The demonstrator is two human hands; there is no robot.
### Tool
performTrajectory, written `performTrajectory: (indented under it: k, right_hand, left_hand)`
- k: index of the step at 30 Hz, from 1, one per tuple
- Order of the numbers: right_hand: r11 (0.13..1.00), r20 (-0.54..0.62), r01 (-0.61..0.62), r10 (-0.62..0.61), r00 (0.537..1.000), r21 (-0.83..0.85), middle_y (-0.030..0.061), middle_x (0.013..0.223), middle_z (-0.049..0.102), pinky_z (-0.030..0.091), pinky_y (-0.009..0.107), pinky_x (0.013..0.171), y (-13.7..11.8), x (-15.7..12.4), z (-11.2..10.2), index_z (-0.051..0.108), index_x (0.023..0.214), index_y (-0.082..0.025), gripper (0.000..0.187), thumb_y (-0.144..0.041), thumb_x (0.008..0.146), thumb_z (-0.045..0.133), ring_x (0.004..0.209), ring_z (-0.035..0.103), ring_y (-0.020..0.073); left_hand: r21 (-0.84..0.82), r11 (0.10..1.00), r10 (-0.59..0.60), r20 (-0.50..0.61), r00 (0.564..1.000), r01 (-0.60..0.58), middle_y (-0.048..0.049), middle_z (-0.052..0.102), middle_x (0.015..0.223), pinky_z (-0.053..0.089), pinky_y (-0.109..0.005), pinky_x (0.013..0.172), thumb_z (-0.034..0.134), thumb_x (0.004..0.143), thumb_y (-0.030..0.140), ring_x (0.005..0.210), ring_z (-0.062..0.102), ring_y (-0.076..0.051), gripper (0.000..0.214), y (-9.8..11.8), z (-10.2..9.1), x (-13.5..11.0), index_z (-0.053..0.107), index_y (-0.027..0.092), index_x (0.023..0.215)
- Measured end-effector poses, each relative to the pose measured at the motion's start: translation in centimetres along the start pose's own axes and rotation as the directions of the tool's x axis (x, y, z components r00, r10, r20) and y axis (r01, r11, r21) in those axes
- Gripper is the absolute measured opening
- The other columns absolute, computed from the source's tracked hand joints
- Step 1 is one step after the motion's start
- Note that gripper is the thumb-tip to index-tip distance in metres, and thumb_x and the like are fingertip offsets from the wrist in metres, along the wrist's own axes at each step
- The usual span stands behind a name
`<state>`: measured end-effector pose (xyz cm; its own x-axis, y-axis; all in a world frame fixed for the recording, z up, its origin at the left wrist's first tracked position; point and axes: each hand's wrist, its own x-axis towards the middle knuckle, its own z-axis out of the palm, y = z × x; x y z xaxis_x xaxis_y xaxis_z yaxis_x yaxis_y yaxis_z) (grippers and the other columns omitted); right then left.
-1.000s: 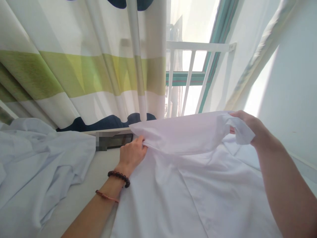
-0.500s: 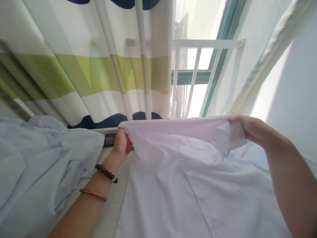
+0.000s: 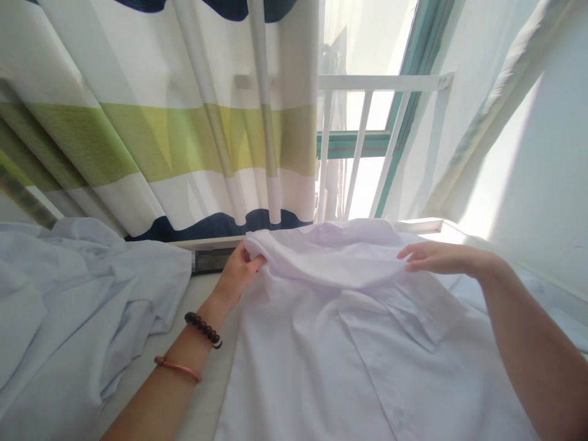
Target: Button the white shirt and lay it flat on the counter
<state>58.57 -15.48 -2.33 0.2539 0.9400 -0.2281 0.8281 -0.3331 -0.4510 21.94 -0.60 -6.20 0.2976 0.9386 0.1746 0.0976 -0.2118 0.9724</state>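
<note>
A white buttoned shirt (image 3: 312, 355) lies spread over the bed, its front placket running down toward me. My left hand (image 3: 239, 269), with a dark bead bracelet and a copper-coloured bangle on its wrist, pinches the shirt's far left corner between thumb and fingers. At the far right of the shirt, my right hand (image 3: 432, 257) has its fingers stretched out and slightly apart, hovering at or just touching the cloth. Between the hands the shirt's upper part droops in loose folds.
A crumpled heap of white cloth (image 3: 82, 306) lies on the left over the pale sheet (image 3: 197, 355). Behind the bed's far edge lies a dark flat object (image 3: 214, 261). A striped curtain (image 3: 184, 141), white rails (image 3: 361, 147) and a window stand beyond; a wall (image 3: 546, 184) is on the right.
The shirt's raised, taut upper edge has dropped and slackened. My right hand has let go of it and moved left and slightly down. My left hand has shifted a little right, still pinching.
</note>
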Motion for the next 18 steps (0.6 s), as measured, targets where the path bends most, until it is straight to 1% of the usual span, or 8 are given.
performTrajectory:
  k: [2,4,7,9,12,14,16,18]
  right_hand:
    - [0.998,-0.060,-0.033,0.029,0.998,-0.053,0.0094,0.106,0.072,0.052,0.038,0.082,-0.7,0.9,0.9,0.070,0.107,-0.021,0.044,-0.046,0.071,0.064,0.093,0.067,0.0281]
    - [0.996,-0.082,-0.022,0.015,0.997,-0.083,0.0107,0.106,0.071,0.052,0.037,0.079,-1.6,1.7,2.1,0.068,0.108,-0.019,0.046,-0.048,0.074,0.062,0.092,0.066,0.0269]
    - [0.996,-0.055,0.068,-0.071,0.996,-0.061,0.0089,0.096,0.071,0.050,0.033,0.073,-3.0,2.4,3.5,0.069,0.090,-0.019,0.031,-0.045,0.076,0.061,0.087,0.065,0.0250]
    - [0.992,-0.023,0.119,-0.120,0.992,-0.034,0.0058,0.086,0.070,0.048,0.029,0.068,-3.8,2.2,3.7,0.066,0.079,-0.019,0.025,-0.043,0.078,0.059,0.080,0.064,0.0217]
    - [0.982,-0.104,0.155,-0.144,0.984,0.106,0.0025,0.075,0.065,0.045,0.025,0.058,-4.6,0.9,2.4,0.063,0.080,-0.019,0.029,-0.047,0.083,0.054,0.069,0.061,0.0169]
    - [0.950,-0.215,0.130,-0.069,0.974,0.283,0.0029,0.072,0.064,0.043,0.024,0.051,-4.5,-0.2,0.9,0.063,0.086,-0.020,0.033,-0.050,0.085,0.051,0.063,0.060,0.0166]
    - [0.912,-0.277,0.085,0.032,0.960,0.401,0.0057,0.074,0.067,0.044,0.026,0.049,-3.7,-1.0,-0.4,0.065,0.088,-0.019,0.034,-0.049,0.084,0.050,0.061,0.061,0.0184]
    - [0.938,-0.298,0.048,0.060,0.953,0.343,0.0079,0.077,0.070,0.047,0.027,0.050,-2.2,-1.0,-0.9,0.067,0.082,-0.019,0.032,-0.046,0.082,0.050,0.063,0.065,0.0212]
  left_hand:
    - [0.061,0.998,0.017,0.029,0.999,-0.018,-0.0060,0.068,0.108,0.050,-0.029,0.083,0.072,0.065,0.026,0.099,0.063,-0.022,0.048,-0.7,0.3,-0.3,0.056,0.017,0.109]
    - [0.105,0.994,0.020,0.059,0.998,-0.026,-0.0063,0.068,0.107,0.050,-0.031,0.082,0.074,0.063,0.025,0.097,0.064,-0.023,0.051,-1.5,0.7,-0.6,0.054,0.017,0.110]
    - [0.126,0.992,0.004,0.117,0.993,-0.019,-0.0062,0.068,0.106,0.050,-0.034,0.083,0.077,0.059,0.028,0.095,0.064,-0.025,0.055,-2.7,1.1,-0.9,0.054,0.018,0.108]
    - [0.126,0.992,-0.015,0.134,0.991,-0.002,-0.0054,0.070,0.102,0.050,-0.035,0.084,0.078,0.057,0.030,0.095,0.064,-0.026,0.054,-3.2,1.1,-1.1,0.055,0.018,0.104]
    - [0.112,0.993,-0.041,0.113,0.993,0.029,-0.0048,0.070,0.096,0.050,-0.035,0.083,0.075,0.060,0.034,0.093,0.065,-0.025,0.046,-3.5,0.7,-1.1,0.058,0.018,0.100]
    - [0.088,0.995,-0.057,0.068,0.996,0.051,-0.0051,0.070,0.091,0.051,-0.034,0.078,0.070,0.065,0.038,0.089,0.065,-0.024,0.039,-3.8,0.3,-1.0,0.060,0.017,0.096]
    - [0.053,0.996,-0.070,0.006,0.998,0.070,-0.0048,0.069,0.086,0.051,-0.032,0.071,0.063,0.069,0.043,0.081,0.065,-0.022,0.038,-4.1,0.0,-0.8,0.059,0.016,0.096]
    - [0.016,0.997,-0.074,-0.060,0.995,0.075,-0.0035,0.068,0.081,0.050,-0.030,0.063,0.057,0.072,0.048,0.072,0.064,-0.020,0.042,-4.4,-0.2,-0.7,0.057,0.016,0.099]
